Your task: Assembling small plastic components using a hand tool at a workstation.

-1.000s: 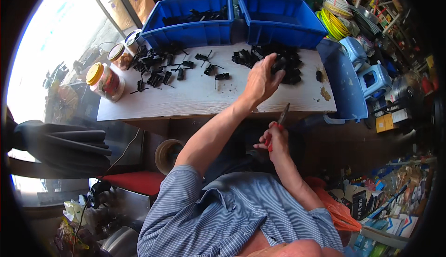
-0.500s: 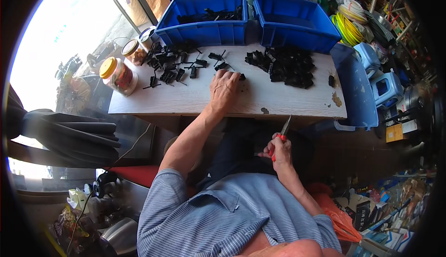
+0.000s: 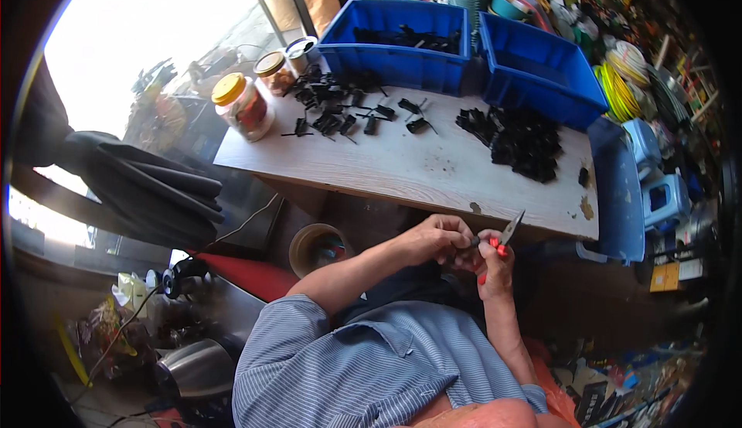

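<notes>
In front of my lap, just off the table's front edge, my two hands meet. My left hand (image 3: 434, 241) is closed, pinching a small black plastic part (image 3: 475, 242) that is mostly hidden by the fingers. Wrapped around red-handled pliers (image 3: 510, 228) with long tapered jaws is my right hand (image 3: 496, 269); the jaws point up and away, past the table edge. On the table (image 3: 332, 157), loose black parts with thin stems (image 3: 325, 103) lie at the left, two of them (image 3: 417, 125) nearer the middle. A denser pile of black pieces (image 3: 525, 146) sits at the right.
Two blue bins (image 3: 394, 64) (image 3: 541, 80) line the table's back; the left one holds black parts. Jars (image 3: 243, 107) (image 3: 274, 74) stand at the left corner. A round bin (image 3: 317, 248) is below the table, and a large blue tub (image 3: 618, 196) stands at its right.
My left hand has come back from the table to my right hand, bringing a small black part. The right hand still grips the pliers, and the view has shifted.
</notes>
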### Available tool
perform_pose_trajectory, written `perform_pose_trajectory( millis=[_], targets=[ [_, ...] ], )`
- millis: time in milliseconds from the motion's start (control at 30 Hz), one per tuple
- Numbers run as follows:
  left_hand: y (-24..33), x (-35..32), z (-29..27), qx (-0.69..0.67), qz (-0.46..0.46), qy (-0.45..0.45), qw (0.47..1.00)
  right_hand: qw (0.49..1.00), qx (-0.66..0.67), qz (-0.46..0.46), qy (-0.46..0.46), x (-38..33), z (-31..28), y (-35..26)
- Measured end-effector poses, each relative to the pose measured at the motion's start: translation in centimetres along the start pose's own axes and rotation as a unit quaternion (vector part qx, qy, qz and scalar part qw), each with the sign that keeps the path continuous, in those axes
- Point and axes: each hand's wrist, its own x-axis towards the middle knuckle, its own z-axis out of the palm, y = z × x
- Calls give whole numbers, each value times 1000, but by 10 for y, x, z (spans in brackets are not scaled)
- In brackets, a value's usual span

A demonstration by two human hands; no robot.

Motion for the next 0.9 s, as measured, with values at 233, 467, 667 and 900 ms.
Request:
perform_pose_trajectory(
  millis=[233,467,667,900],
  targets=[
    [-44,13,-4,-212,-49,-10,976,999,14,44,-4,-7,-10,14],
    [-46,0,21,-26,136,73,988,1000,-6,6,16,0,-31,29],
    [-64,3,21,85,210,135,965,1000,0,7,17,6,-23,32],
    [-59,19,17,-58,71,134,987,998,-39,30,38,13,-38,42]
  ],
)
